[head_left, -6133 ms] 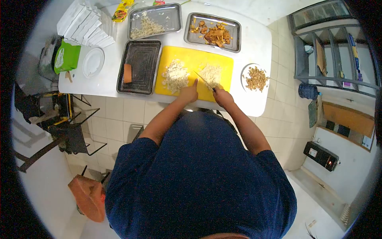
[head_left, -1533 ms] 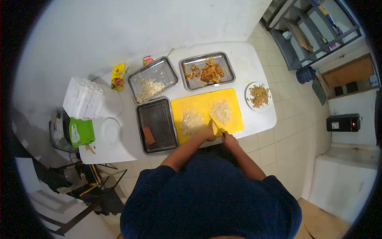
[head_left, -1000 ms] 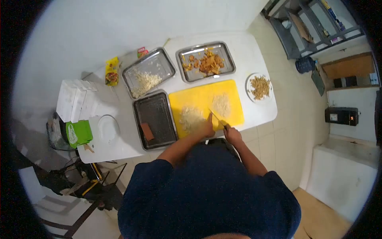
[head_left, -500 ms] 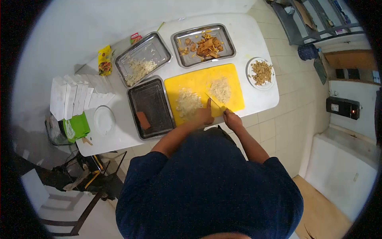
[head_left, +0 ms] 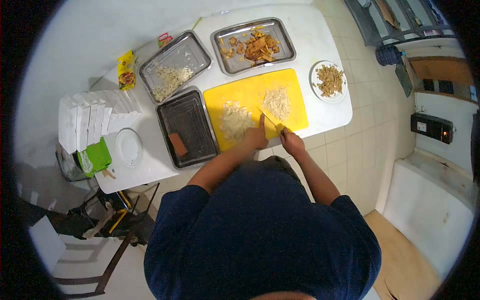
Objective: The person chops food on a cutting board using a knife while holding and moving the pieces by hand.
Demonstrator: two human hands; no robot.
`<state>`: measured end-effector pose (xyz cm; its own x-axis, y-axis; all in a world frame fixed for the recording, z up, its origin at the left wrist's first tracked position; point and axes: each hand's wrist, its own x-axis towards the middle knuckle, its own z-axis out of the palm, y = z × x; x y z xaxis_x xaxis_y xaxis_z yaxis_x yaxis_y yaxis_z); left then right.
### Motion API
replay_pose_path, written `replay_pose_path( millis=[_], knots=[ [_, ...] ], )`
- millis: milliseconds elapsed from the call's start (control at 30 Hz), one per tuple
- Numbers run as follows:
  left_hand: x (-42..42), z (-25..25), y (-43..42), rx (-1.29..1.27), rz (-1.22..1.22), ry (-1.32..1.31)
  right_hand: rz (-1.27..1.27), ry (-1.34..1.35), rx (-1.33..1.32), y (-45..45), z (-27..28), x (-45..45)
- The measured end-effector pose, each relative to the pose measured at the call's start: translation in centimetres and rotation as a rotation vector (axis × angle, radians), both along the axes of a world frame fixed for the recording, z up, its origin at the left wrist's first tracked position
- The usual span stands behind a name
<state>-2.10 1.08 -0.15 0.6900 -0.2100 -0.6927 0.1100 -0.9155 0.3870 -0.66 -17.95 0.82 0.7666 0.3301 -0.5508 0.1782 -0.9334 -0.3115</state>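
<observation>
My right hand is closed around the handle of a knife, whose blade points away and to the left over the yellow cutting board. My left hand has its index finger stretched out against or just beside the blade; its other fingers are hard to make out. Two heaps of finely chopped pale food lie on the board: the left heap beyond my left hand, and the right heap just right of the blade.
A steel tray with browned fried pieces stands behind the board. Left are a tray of chopped pale food and a dark tray holding a reddish-brown block. A plate of chopped brown pieces sits right, near the table edge.
The whole view has shifted slightly, so the table and trays sit a little higher in the frame. My hands and the knife keep nearly the same place over the board.
</observation>
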Motion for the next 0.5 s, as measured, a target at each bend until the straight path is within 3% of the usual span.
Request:
replay_pose_path(
  millis=[300, 500],
  knots=[
    [0.2, 0.8, 0.7, -0.107, 0.077, 0.091, -0.029, 0.058, -0.031, 0.7, 2.1, 0.8],
    [0.6, 1.1, 0.7, -0.068, 0.029, 0.088, -0.014, 0.051, -0.035, 0.0, 0.0, 1.0]
  ],
)
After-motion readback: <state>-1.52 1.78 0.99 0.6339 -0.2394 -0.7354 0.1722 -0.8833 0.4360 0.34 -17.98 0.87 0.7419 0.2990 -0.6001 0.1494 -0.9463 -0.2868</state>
